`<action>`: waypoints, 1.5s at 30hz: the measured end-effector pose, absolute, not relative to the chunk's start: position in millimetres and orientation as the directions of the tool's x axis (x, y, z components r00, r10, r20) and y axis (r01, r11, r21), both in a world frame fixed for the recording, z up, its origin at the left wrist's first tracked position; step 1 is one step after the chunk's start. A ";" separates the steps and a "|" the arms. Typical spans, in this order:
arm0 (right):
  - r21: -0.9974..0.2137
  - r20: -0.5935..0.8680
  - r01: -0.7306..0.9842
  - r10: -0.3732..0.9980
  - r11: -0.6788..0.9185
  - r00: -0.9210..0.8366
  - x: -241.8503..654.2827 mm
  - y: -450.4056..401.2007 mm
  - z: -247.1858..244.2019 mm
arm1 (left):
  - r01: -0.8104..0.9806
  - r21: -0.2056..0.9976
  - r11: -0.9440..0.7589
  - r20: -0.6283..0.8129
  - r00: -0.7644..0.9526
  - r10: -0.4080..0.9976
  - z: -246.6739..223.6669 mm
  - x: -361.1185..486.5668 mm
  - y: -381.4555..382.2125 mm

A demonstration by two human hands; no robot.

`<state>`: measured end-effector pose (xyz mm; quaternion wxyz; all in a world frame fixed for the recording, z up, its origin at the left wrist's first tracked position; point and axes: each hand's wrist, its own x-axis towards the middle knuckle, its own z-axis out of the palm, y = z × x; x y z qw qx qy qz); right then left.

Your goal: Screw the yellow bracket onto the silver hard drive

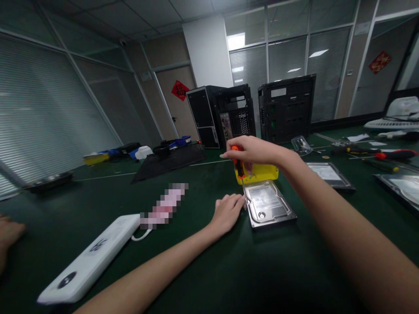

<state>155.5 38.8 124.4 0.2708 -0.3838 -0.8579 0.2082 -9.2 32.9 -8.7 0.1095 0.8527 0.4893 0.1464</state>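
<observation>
On the green table lies a silver hard drive [266,203], its metal cover facing up. My right hand [250,150] grips the orange and black handle of a screwdriver [240,165] from above; the tool stands nearly upright, its tip at the drive's far left corner. My left hand [228,212] rests on the table, fingertips against the drive's left edge. Those fingers are close together, and anything under them is hidden. Just behind the drive sits a yellow tray [270,172] with small metal pieces in it, partly covered by my right hand.
Another drive [330,174] lies to the right, near tools with red handles [396,154]. Black computer cases [229,113] stand at the back. A white power bank [94,257] lies at left front. Another person's hand [9,231] shows at the left edge.
</observation>
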 end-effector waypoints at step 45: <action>-0.579 0.359 0.470 0.726 0.666 -0.587 164.1 42.3 128.7 | 0.815 0.313 -0.488 0.142 0.468 0.872 -8.0 -8.3 31.5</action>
